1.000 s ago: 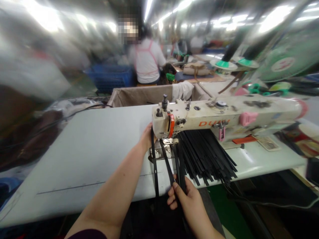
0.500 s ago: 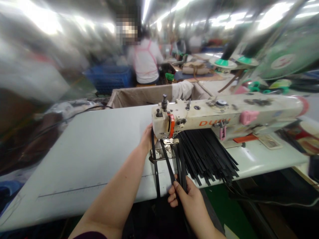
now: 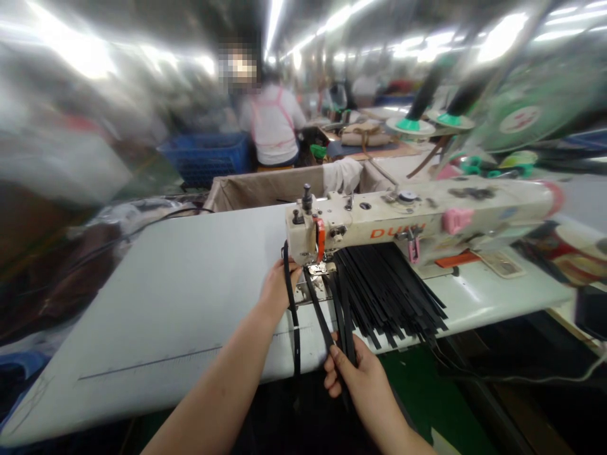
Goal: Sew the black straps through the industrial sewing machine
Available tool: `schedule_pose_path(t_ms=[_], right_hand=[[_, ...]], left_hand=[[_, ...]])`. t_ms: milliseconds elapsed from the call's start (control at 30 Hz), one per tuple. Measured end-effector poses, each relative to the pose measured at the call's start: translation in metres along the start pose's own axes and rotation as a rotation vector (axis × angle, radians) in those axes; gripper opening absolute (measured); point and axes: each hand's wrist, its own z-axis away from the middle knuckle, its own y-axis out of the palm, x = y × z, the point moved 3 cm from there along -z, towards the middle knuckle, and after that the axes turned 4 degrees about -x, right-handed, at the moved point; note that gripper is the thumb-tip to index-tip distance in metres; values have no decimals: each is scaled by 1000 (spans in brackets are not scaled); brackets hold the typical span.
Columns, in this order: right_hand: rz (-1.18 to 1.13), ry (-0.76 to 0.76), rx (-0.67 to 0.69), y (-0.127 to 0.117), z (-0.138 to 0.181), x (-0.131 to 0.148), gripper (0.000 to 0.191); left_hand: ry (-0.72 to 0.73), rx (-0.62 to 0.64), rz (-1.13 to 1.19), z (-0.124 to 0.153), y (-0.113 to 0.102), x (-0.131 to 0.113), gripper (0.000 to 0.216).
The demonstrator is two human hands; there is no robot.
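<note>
A long white table [image 3: 180,278] is seen in a crowded, blurred workshop lit by ceiling strip lights [image 3: 272,19]. A ruled line [image 3: 152,363] is marked near the table's front edge. Behind the table, a cloth-lined bin [image 3: 265,183] is set, with a white cloth [image 3: 341,175] draped over its rim. Further back, a co-worker in a white top [image 3: 272,129] is pictured from behind, beside a blue crate [image 3: 208,155]. A green fan [image 3: 531,107] and green-based thread stands [image 3: 408,123] are seen to the right.
</note>
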Motion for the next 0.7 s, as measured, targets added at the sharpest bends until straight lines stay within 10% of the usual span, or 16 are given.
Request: schedule_pose_path(t_ms=[233,700], right_hand=[[-62,42,34,-12,8,-3,63],[25,33,38,-27,14,-2,58]], left_hand=[[262,139,-165,48,-1,-12,27],[267,114,-106,50,-2,-10,32]])
